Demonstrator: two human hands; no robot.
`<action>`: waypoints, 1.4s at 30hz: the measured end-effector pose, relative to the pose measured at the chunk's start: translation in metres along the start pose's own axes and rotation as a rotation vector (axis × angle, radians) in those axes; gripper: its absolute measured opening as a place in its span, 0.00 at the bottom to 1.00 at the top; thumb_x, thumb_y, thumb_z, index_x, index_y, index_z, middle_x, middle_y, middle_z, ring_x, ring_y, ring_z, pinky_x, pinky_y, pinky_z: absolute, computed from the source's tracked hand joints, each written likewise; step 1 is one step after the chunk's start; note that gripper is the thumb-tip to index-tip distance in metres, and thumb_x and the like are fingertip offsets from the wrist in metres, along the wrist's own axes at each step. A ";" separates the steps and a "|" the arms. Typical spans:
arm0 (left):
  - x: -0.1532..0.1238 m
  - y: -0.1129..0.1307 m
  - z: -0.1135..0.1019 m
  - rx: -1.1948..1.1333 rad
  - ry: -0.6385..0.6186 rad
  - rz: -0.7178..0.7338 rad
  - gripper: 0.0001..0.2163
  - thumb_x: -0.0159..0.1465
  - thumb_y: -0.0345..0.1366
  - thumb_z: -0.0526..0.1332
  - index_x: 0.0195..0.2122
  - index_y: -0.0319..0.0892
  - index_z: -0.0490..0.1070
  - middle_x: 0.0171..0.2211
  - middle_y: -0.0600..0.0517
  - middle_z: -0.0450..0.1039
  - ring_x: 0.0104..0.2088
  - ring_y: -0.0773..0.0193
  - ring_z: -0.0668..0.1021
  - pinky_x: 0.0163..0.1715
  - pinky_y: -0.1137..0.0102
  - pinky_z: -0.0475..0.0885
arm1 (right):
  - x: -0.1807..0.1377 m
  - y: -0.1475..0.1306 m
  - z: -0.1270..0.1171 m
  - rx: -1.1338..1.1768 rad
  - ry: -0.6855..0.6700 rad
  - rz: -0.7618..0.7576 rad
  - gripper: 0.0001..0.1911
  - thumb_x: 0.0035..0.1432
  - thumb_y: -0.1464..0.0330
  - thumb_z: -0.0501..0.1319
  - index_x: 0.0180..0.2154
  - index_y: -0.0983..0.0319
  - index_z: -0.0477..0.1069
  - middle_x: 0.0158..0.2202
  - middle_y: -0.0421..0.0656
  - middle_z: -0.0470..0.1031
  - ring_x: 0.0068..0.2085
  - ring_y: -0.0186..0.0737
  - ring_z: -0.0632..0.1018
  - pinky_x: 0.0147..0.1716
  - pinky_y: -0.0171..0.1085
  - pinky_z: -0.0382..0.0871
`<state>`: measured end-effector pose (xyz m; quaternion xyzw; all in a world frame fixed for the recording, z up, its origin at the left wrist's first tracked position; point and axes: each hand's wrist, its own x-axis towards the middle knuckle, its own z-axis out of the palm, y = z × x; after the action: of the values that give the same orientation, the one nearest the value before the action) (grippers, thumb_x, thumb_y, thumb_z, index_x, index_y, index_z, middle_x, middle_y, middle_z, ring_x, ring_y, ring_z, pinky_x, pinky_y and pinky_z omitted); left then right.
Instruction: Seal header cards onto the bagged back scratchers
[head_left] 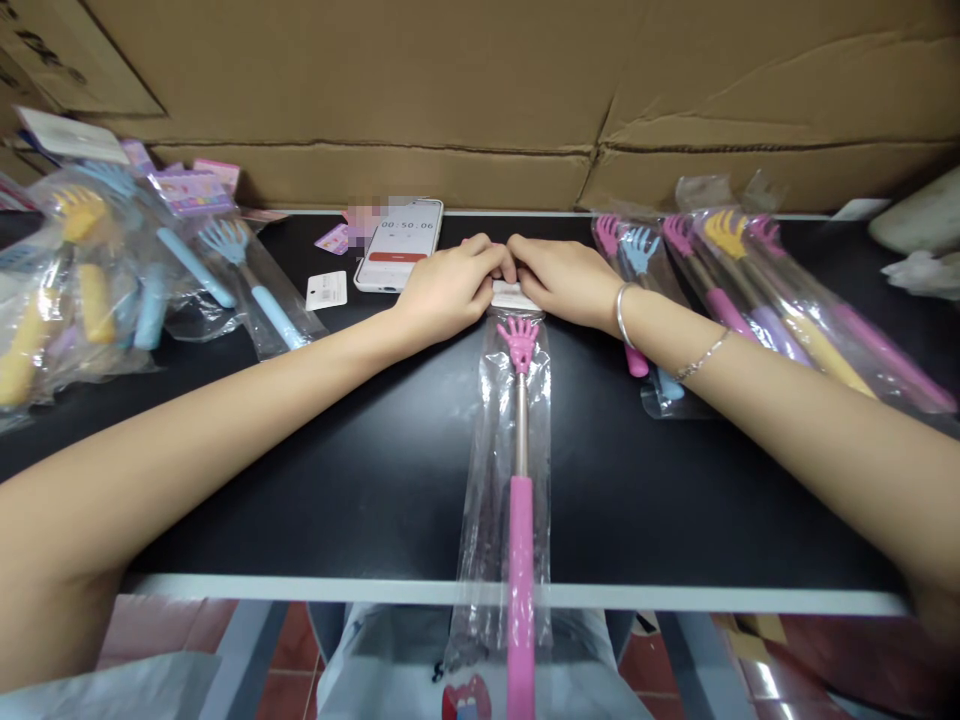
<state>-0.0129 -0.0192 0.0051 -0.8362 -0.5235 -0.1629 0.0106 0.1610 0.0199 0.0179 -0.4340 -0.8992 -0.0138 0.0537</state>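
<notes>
A pink back scratcher [520, 540] lies in a clear plastic bag [491, 440], its hand-shaped head pointing away from me and its handle reaching over the table's front edge. At the bag's far end is a white card [511, 295], partly covered by my fingers. My left hand [448, 288] has its fingers curled down on the card's left side. From the right, my right hand [568, 282] bends its fingers onto the same card, close against the left. My fingertips are partly hidden.
A phone [403, 243] showing a timer lies beyond my left hand, beside a small white tag [327, 290]. Bagged back scratchers are heaped on the left [90, 270], and several more bagged back scratchers [757, 290] lie at right. A cardboard wall [480, 90] stands behind the black table [337, 480].
</notes>
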 end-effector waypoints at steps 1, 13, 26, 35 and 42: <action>0.000 0.000 0.000 0.004 -0.002 -0.003 0.17 0.67 0.28 0.50 0.51 0.47 0.73 0.49 0.49 0.73 0.46 0.55 0.78 0.40 0.64 0.72 | 0.000 0.000 0.000 0.001 -0.002 -0.001 0.15 0.65 0.68 0.46 0.46 0.63 0.68 0.45 0.50 0.77 0.41 0.44 0.75 0.34 0.38 0.54; 0.001 -0.003 0.003 -0.040 0.032 0.015 0.18 0.65 0.28 0.50 0.51 0.45 0.73 0.48 0.47 0.73 0.45 0.53 0.78 0.41 0.63 0.72 | 0.003 0.007 0.008 -0.005 0.058 -0.046 0.16 0.64 0.67 0.46 0.46 0.64 0.68 0.41 0.50 0.77 0.37 0.43 0.74 0.33 0.37 0.55; 0.000 -0.002 0.002 -0.027 0.026 0.010 0.18 0.66 0.28 0.49 0.51 0.45 0.74 0.48 0.47 0.73 0.46 0.53 0.78 0.41 0.63 0.72 | 0.003 0.007 0.008 -0.007 0.064 -0.049 0.16 0.64 0.67 0.46 0.46 0.64 0.68 0.42 0.50 0.77 0.37 0.43 0.74 0.33 0.37 0.54; 0.000 -0.003 0.003 -0.030 0.022 0.012 0.18 0.65 0.28 0.49 0.52 0.45 0.73 0.49 0.46 0.73 0.46 0.53 0.78 0.41 0.63 0.72 | 0.003 0.007 0.008 -0.012 0.067 -0.045 0.17 0.64 0.68 0.46 0.47 0.65 0.69 0.43 0.50 0.78 0.38 0.43 0.74 0.34 0.37 0.55; 0.000 -0.003 0.003 -0.029 0.026 0.016 0.18 0.65 0.28 0.49 0.51 0.45 0.73 0.49 0.46 0.73 0.46 0.52 0.78 0.41 0.62 0.72 | 0.003 0.006 0.007 -0.010 0.057 -0.040 0.17 0.64 0.68 0.47 0.47 0.64 0.69 0.44 0.50 0.78 0.38 0.43 0.75 0.34 0.37 0.55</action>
<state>-0.0146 -0.0169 0.0018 -0.8384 -0.5140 -0.1812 0.0063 0.1637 0.0266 0.0109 -0.4157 -0.9057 -0.0320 0.0770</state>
